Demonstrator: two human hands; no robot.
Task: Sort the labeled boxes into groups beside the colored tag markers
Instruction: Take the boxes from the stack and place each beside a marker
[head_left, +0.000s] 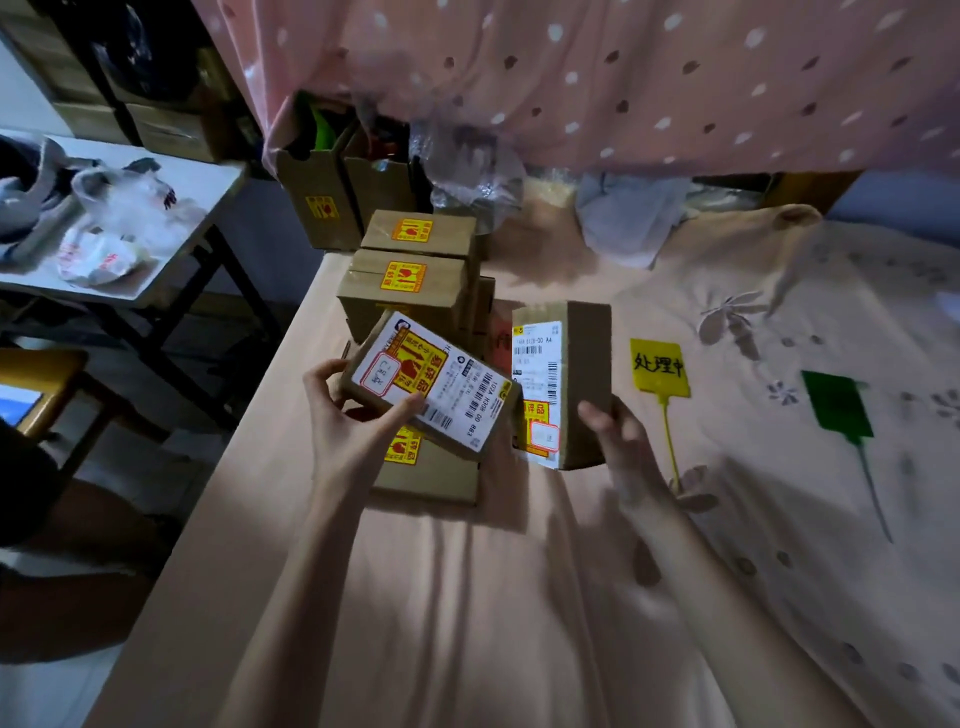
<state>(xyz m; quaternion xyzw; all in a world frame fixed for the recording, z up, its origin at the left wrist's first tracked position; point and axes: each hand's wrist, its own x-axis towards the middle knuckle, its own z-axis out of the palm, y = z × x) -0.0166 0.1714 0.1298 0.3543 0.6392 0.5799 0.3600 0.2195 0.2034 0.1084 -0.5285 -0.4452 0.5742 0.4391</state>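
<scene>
two hands, two boxes, tags laid out on the bed

left hand (358, 410) grips a tilted labeled box (431, 384), thumb on the top face over the white shipping label, fingers wrapped round the left end. that box is lifted and angled, hanging over a flat box (426, 470) that lies on the pink bedsheet (467, 597) with a yellow-red fragile sticker showing under it.

right hand (621, 436) holds an upright box (563, 384) by its right side near the bottom, fingers closed on the brown cardboard. label side faces left toward the tilted box, barcode and a yellow-red sticker visible. its lower edge looks near the sheet, cannot tell if it touches.

yellow tag (660, 368) lies flat on the sheet just right of the upright box, black handwritten characters on it, thin tail running toward the camera. green tag (837, 408) lies further right, well apart from the boxes, tail also pointing toward the camera. a red patch (501, 338) shows between the stacked boxes and the upright box, mostly hidden, cannot tell what it is.

behind the tilted box, a stack of boxes (410, 280) with fragile stickers on top sits at the left edge of the bed. further back two open cartons (353, 192) stand on end. pink dotted curtain (623, 78) hangs across the top. folding table (130, 208) at left carries plastic bags.
</scene>
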